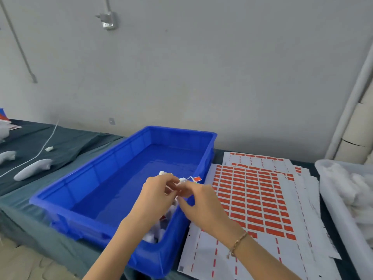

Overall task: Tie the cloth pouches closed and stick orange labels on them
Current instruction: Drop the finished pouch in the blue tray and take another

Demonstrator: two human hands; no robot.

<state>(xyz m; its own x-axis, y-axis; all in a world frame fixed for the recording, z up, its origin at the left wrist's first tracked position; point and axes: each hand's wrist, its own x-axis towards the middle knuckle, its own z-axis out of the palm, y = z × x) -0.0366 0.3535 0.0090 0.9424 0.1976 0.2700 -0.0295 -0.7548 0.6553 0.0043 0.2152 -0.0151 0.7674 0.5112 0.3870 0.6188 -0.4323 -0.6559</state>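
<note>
While it is held over the blue bin (90,178), the small white cloth pouch (165,173) is pinched by the left hand (157,191) and right hand (201,206), fingers curled round its string; an orange label (197,179) juts right.

glossy plastic blue bin (80,196), matt cloth table cover (30,215), paper label sheets (201,249)

A single head-worn wide-angle view was recorded. It looked forward and down from close above the near right corner of the blue plastic crate (121,164). The grey wall (222,67) behind the crate filled the upper half of the frame. The label sheets (252,199) right of the crate and the cloth-covered table (86,144) left of it lay within frame. The left hand (156,196) and right hand (201,207) were together over that corner.
</note>
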